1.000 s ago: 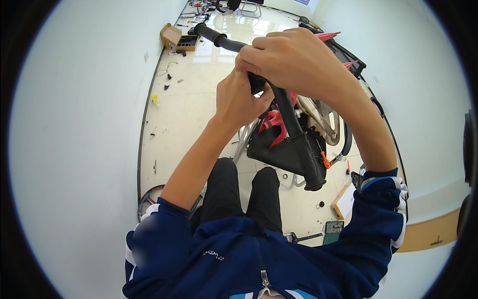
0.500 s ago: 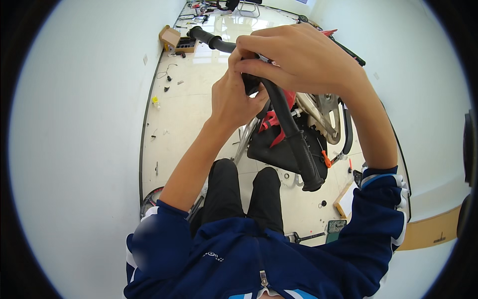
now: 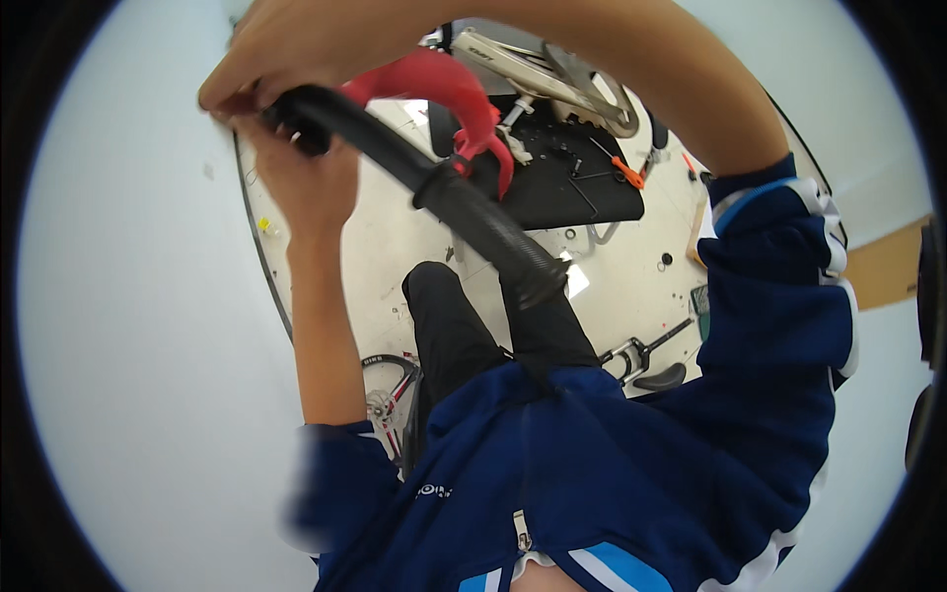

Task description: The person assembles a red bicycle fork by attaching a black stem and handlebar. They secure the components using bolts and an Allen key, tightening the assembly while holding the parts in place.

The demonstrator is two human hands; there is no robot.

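A black bicycle handlebar (image 3: 380, 143) slants across the upper middle, its ribbed rubber grip (image 3: 488, 232) pointing down toward my knees. My left hand (image 3: 314, 183) is closed around the bar's middle from below. From above, my right hand (image 3: 296, 59) closes over the same spot, its fingertips meeting the left hand's. Between them shows a dark clamp-like part (image 3: 308, 136), mostly covered and smeared by motion. A curved red bicycle part (image 3: 449, 89) runs behind the bar, just under my right forearm. The bar's other end is hidden.
Beyond the bar, a black seat (image 3: 562, 202) carries hex keys (image 3: 584, 197) and an orange-handled screwdriver (image 3: 628, 173). A silver bicycle frame (image 3: 523, 69) stands behind it. On the floor lie a saddle (image 3: 661, 378), a fork (image 3: 641, 350) and a wheel (image 3: 380, 375). A wall (image 3: 128, 247) rises at left.
Both hands and the handlebar have shifted left in the picture, and the bar slants more sideways. More of the red part and the black seat shows. My view has turned too.
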